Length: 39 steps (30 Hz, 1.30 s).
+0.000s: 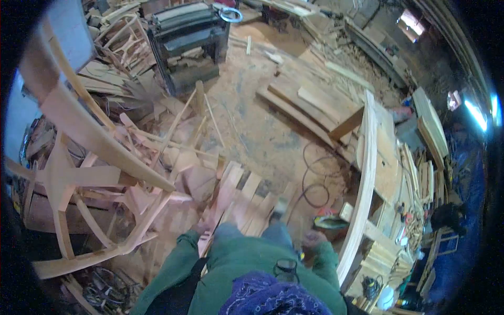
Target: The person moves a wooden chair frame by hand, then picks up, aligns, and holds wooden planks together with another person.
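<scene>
My left hand (200, 227) is low at my left side, close to a row of pale wooden slats (247, 191) on the floor in front of me. Motion blur hides its fingers and anything they may hold. On the other side, my right hand (314, 239) hangs near the workbench, just below a dark, open-topped object (331, 222) whose kind I cannot make out. Its fingers are smeared too, and nothing held shows. Left of me stands a large curved wooden frame (100, 131) with several crossing legs and braces.
A long pale board (366, 173) runs along the edge of the workbench (387, 152) at right. Thick planks (299, 113) lie ahead, and a dark hose (315, 194) coils on the dusty floor. A black machine (189, 44) stands at the back among wood scraps.
</scene>
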Available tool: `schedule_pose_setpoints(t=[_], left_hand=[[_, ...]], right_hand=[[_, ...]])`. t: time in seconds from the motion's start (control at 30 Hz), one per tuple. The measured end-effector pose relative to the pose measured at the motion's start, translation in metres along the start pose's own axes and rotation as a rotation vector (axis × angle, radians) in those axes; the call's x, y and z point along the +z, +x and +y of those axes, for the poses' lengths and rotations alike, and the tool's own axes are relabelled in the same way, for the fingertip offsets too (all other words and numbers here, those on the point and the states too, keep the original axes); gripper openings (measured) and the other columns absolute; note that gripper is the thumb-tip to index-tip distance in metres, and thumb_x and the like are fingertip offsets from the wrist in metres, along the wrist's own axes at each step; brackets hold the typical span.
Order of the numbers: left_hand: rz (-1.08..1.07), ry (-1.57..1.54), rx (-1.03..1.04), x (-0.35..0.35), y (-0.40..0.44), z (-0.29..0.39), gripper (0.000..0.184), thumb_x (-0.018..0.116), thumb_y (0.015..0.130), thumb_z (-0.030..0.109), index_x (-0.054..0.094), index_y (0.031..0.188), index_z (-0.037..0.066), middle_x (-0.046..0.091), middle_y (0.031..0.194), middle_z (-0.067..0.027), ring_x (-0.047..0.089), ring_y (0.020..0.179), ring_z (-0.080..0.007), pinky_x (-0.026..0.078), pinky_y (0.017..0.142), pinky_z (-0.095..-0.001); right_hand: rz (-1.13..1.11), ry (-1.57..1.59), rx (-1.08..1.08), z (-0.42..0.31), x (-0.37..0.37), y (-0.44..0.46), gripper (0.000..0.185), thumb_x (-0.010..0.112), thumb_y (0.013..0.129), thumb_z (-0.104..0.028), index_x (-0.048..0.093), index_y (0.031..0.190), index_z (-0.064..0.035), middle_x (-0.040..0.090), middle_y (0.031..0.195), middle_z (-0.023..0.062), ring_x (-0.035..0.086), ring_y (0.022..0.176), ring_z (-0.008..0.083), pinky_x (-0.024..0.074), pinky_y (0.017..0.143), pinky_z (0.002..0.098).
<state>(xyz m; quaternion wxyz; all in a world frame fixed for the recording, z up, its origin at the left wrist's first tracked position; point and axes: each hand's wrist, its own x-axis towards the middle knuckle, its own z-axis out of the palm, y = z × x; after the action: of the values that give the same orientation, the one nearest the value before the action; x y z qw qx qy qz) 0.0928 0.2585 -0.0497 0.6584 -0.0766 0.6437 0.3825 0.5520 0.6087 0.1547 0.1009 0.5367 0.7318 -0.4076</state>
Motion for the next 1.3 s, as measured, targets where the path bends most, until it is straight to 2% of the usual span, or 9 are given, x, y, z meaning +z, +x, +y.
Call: schedule_pose_setpoints(t=[0.1, 0.5, 0.6, 0.73, 0.97, 1.03, 1.13, 1.2, 1.3], left_hand=[[0.010, -0.031, -0.023, 0.012, -0.021, 0.027, 0.033, 0.063, 0.087, 0.032, 0.060, 0.112, 0.011, 0.064, 0.105, -0.0055, 0.063, 0.094, -0.0245, 0.053, 0.072, -0.0441], [0.027, -0.196, -0.039, 0.061, 0.069, 0.083, 0.027, 0.047, 0.094, 0.031, 0.057, 0.116, 0.018, 0.062, 0.113, -0.0027, 0.061, 0.091, -0.0250, 0.051, 0.068, -0.0439], [0.103, 0.055, -0.056, 0.099, 0.104, 0.127, 0.026, 0.047, 0.093, 0.028, 0.062, 0.108, 0.014, 0.062, 0.106, -0.0035, 0.059, 0.089, -0.0218, 0.048, 0.069, -0.0408], [-0.117, -0.557, 0.484, 0.199, 0.097, 0.316, 0.030, 0.055, 0.087, 0.032, 0.060, 0.110, 0.013, 0.063, 0.108, -0.0053, 0.062, 0.086, -0.0208, 0.050, 0.063, -0.0365], [0.351, 0.329, 0.218, 0.247, 0.115, 0.434, 0.027, 0.056, 0.087, 0.030, 0.068, 0.099, 0.008, 0.063, 0.091, -0.0046, 0.059, 0.077, -0.0186, 0.048, 0.063, -0.0326], [0.337, 0.057, 0.031, 0.263, 0.137, 0.482, 0.030, 0.056, 0.088, 0.031, 0.067, 0.102, 0.007, 0.064, 0.093, -0.0051, 0.060, 0.078, -0.0184, 0.049, 0.063, -0.0313], [0.214, 0.117, 0.132, 0.246, 0.195, 0.516, 0.031, 0.058, 0.087, 0.033, 0.066, 0.104, 0.009, 0.063, 0.095, -0.0059, 0.061, 0.079, -0.0196, 0.051, 0.063, -0.0296], [0.169, 0.208, -0.125, 0.253, 0.219, 0.560, 0.032, 0.060, 0.087, 0.034, 0.066, 0.107, 0.010, 0.063, 0.098, -0.0073, 0.062, 0.083, -0.0221, 0.053, 0.066, -0.0330], [0.073, 0.491, -0.120, 0.238, 0.283, 0.603, 0.030, 0.063, 0.086, 0.032, 0.065, 0.109, 0.012, 0.063, 0.102, -0.0081, 0.062, 0.085, -0.0256, 0.055, 0.068, -0.0389]], right_hand=[[0.108, 0.386, -0.116, -0.034, -0.008, -0.002, 0.037, 0.084, 0.070, -0.021, 0.065, 0.094, -0.0016, 0.064, 0.082, 0.0035, 0.059, 0.076, 0.0132, 0.0510, 0.071, 0.0293], [-0.002, 0.009, -0.305, -0.151, -0.123, 0.163, 0.031, 0.078, 0.074, -0.018, 0.070, 0.101, -0.0073, 0.069, 0.087, 0.0027, 0.062, 0.078, 0.0113, 0.0502, 0.072, 0.0251], [-0.056, 0.423, -0.424, -0.111, -0.124, 0.265, 0.030, 0.077, 0.076, -0.021, 0.070, 0.101, -0.0075, 0.070, 0.088, 0.0031, 0.062, 0.079, 0.0123, 0.0504, 0.073, 0.0261], [-0.196, 0.156, -0.433, -0.101, -0.170, 0.397, 0.026, 0.074, 0.079, -0.022, 0.068, 0.099, -0.0074, 0.070, 0.089, 0.0036, 0.063, 0.080, 0.0136, 0.0506, 0.074, 0.0277], [-0.085, 0.284, -0.298, -0.070, -0.268, 0.536, 0.026, 0.071, 0.080, -0.027, 0.068, 0.098, -0.0078, 0.069, 0.086, 0.0047, 0.062, 0.078, 0.0142, 0.0511, 0.073, 0.0310], [0.046, 0.225, -0.244, -0.068, -0.294, 0.556, 0.027, 0.070, 0.080, -0.029, 0.068, 0.096, -0.0070, 0.068, 0.083, 0.0043, 0.061, 0.077, 0.0137, 0.0508, 0.071, 0.0317], [0.206, 0.156, -0.155, -0.080, -0.332, 0.548, 0.026, 0.070, 0.080, -0.027, 0.067, 0.094, -0.0052, 0.067, 0.081, 0.0040, 0.061, 0.075, 0.0129, 0.0503, 0.068, 0.0308], [0.237, 0.290, -0.184, -0.059, -0.332, 0.552, 0.026, 0.070, 0.080, -0.027, 0.067, 0.094, -0.0046, 0.066, 0.080, 0.0039, 0.061, 0.074, 0.0130, 0.0505, 0.067, 0.0307], [0.156, 0.259, 0.115, -0.025, -0.307, 0.550, 0.025, 0.071, 0.078, -0.024, 0.067, 0.095, -0.0053, 0.066, 0.079, 0.0049, 0.061, 0.074, 0.0125, 0.0506, 0.067, 0.0304]])
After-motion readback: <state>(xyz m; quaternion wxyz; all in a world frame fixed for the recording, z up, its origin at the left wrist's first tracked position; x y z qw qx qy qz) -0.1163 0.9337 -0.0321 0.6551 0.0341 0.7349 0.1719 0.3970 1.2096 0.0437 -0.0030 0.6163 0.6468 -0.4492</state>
